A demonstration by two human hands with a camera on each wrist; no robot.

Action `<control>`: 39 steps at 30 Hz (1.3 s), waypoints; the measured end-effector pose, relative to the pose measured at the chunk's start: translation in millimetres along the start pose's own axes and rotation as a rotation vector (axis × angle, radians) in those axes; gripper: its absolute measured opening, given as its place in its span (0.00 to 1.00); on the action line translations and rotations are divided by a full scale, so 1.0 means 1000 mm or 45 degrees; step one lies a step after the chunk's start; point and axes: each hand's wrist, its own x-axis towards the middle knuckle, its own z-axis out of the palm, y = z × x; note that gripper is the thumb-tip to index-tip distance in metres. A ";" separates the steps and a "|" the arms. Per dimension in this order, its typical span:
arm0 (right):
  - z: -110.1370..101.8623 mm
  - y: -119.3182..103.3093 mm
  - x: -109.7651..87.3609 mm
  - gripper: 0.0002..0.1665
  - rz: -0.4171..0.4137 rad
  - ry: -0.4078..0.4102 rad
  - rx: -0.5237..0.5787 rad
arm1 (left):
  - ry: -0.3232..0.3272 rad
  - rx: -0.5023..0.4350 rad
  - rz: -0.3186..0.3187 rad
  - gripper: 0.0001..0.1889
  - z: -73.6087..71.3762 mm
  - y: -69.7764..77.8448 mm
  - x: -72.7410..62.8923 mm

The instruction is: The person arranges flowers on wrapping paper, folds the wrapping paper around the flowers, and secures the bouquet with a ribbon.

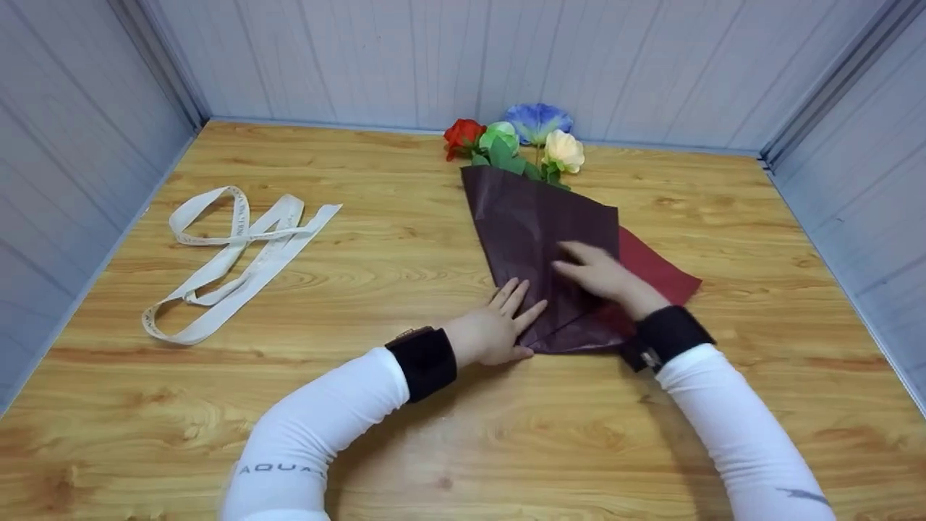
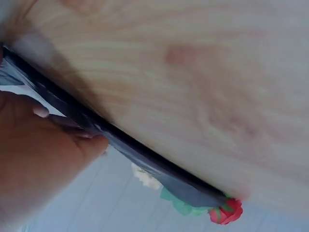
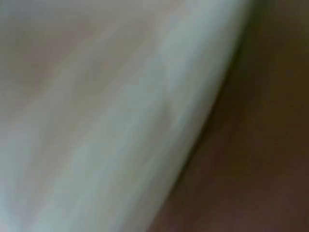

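Note:
A bouquet lies on the wooden table, wrapped in dark purple paper (image 1: 517, 217). Its flowers stick out at the far end: a red rose (image 1: 463, 136), a green flower (image 1: 499, 134), a blue flower (image 1: 539, 123) and a cream rose (image 1: 564, 151). My left hand (image 1: 495, 333) rests with spread fingers on the lower left of the wrapping. Over the paper's right half is my right hand (image 1: 600, 275), slightly blurred, fingers extended; contact is unclear. A red paper flap (image 1: 658, 268) spreads out beyond it. The right wrist view is too blurred to make out the hand.
A white printed ribbon (image 1: 242, 289) lies in loose loops on the left of the table (image 1: 391, 231). Pale panelled walls (image 1: 376, 65) enclose the back and both sides, close behind the flowers.

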 end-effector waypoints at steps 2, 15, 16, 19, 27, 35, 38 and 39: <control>-0.013 0.025 -0.006 0.42 0.099 0.138 -0.071 | 0.005 0.024 0.007 0.37 0.000 -0.002 0.001; -0.055 0.069 -0.044 0.51 0.680 0.165 -0.179 | 0.007 0.029 0.001 0.31 0.001 -0.007 0.002; -0.057 0.070 -0.046 0.51 0.693 0.167 -0.179 | 0.016 0.030 0.001 0.31 0.001 -0.007 0.003; -0.062 0.074 -0.054 0.48 0.729 0.171 -0.099 | 0.031 0.038 -0.001 0.31 0.002 -0.006 0.004; -0.057 0.085 -0.062 0.12 0.784 0.150 0.890 | 0.055 0.053 -0.042 0.30 0.003 -0.008 0.006; -0.049 0.061 -0.054 0.18 0.450 -0.185 1.284 | 0.099 0.037 -0.084 0.29 0.002 -0.013 0.013; -0.046 0.045 -0.050 0.27 0.318 -0.125 1.416 | 0.123 0.036 -0.075 0.28 0.001 -0.013 0.016; -0.045 0.039 -0.048 0.28 0.280 -0.107 1.450 | 0.128 0.035 -0.072 0.28 0.001 -0.013 0.016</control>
